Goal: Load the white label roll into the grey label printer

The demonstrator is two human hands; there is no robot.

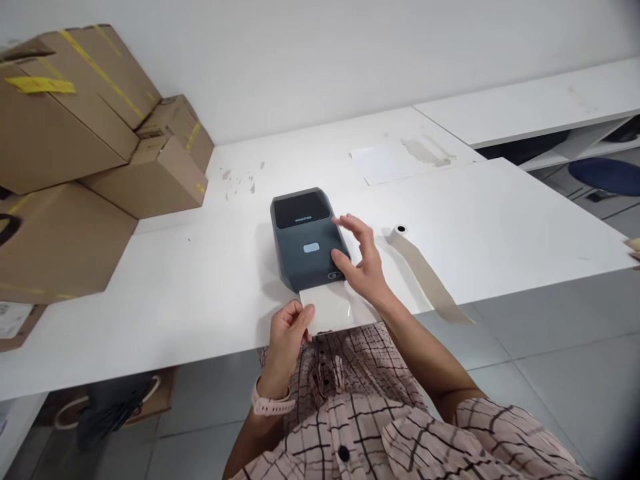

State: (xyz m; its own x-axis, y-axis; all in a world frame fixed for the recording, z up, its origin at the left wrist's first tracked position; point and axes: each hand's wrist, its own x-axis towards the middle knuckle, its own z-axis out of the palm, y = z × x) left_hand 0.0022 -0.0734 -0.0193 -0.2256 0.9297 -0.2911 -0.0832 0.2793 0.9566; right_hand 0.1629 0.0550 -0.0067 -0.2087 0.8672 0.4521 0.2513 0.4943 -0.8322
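A dark blue-grey label printer (300, 250) stands on the white table near its front edge. Out of its front end comes a strip of white label paper (327, 308), glossy on top. My left hand (291, 323) pinches the left edge of that paper between thumb and fingers. At the printer's right side is my right hand (363, 263), thumb and fingers spread apart. Its thumb lies over the lid near a small round logo, and the forefinger is at the right edge. I cannot tell how firmly it touches.
To the right, a small roll (401, 230) trails a beige strip (433, 280) over the table's front edge. Several cardboard boxes (65, 133) are stacked at the left. A white sheet (383, 163) lies behind. A blue stool seat (607, 175) shows at far right.
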